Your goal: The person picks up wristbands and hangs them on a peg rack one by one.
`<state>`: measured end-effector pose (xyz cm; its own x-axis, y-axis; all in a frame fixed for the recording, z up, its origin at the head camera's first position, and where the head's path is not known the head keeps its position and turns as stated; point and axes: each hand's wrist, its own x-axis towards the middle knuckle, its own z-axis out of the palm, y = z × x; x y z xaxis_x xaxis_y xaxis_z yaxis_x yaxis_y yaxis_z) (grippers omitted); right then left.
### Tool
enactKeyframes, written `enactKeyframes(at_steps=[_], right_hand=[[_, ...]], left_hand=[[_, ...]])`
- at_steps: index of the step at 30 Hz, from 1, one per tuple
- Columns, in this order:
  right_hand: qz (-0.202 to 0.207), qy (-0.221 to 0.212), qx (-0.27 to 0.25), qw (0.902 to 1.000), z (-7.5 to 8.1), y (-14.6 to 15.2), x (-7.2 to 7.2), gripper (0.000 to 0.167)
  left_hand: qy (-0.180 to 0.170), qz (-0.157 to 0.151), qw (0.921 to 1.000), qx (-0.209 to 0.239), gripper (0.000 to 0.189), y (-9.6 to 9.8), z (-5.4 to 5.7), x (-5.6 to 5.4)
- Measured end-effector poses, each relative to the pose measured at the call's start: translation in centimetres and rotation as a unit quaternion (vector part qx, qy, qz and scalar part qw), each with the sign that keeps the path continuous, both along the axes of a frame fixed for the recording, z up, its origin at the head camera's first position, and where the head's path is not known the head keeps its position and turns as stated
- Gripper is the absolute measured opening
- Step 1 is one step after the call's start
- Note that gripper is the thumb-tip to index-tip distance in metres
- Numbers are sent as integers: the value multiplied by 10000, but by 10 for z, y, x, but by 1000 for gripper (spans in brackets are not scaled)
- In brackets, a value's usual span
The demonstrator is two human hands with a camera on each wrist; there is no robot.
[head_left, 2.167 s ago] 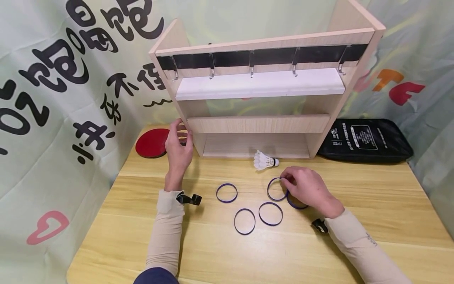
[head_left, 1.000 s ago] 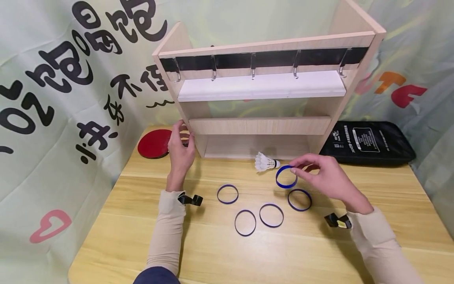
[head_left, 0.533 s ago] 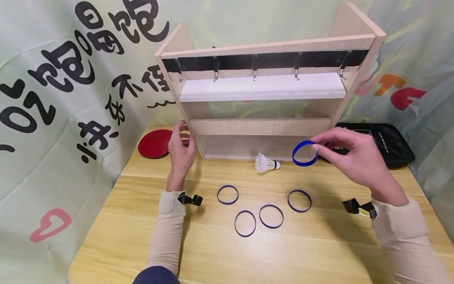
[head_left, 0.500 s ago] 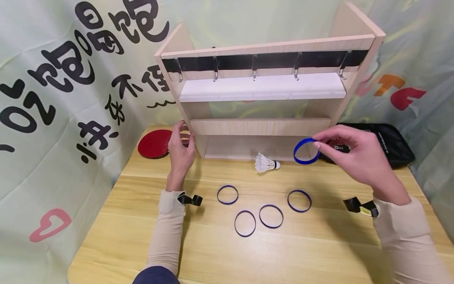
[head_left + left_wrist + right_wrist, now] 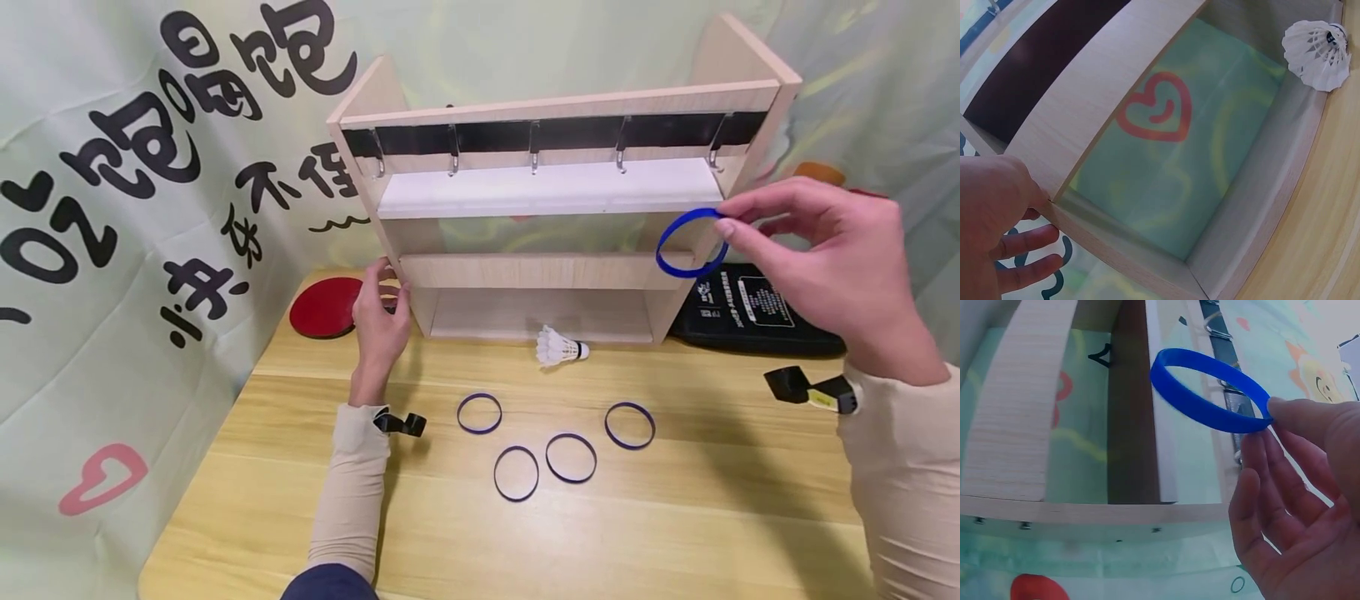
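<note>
A blue silicone wristband (image 5: pixel 672 268) hangs in the air, pinched between thumb and fingers of my right hand (image 5: pixel 832 258). It stands in front of the right side of a light wooden shelf (image 5: pixel 540 271), below the rightmost of several metal hooks (image 5: pixel 714 158) on a black strip. In the right wrist view the band (image 5: pixel 1204 411) is seen side-on, apart from the hooks. My left hand (image 5: pixel 381 325) grips the shelf's left side panel low down; in the left wrist view two fingers (image 5: pixel 1029 242) show outside the panel, the thumb mostly hidden.
Several more blue bands lie flat on the table, among them a left band (image 5: pixel 480 432) and a right band (image 5: pixel 630 447). A shuttlecock (image 5: pixel 557 346) lies before the shelf. A red table tennis bat (image 5: pixel 322 308) lies at the left, a black case (image 5: pixel 757 312) at the right.
My right hand has picked one band up off the table and carried it up and to the right, to the shelf's right side. My left hand has stayed at the panel.
</note>
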<state>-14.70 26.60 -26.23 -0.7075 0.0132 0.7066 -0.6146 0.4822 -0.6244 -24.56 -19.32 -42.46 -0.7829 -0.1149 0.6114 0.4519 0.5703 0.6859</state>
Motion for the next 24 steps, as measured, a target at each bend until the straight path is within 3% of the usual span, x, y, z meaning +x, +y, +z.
enactKeyframes(at_steps=[11,24], right_hand=[[-476,-289,-864,9947,26,-4,-16,19],[-694,-714,-1020,9898,19,6,-28,20]], left_hand=[[-33,129,9996,-267,45,0,4,3],[-32,127,9995,-283,44,1,6,2]])
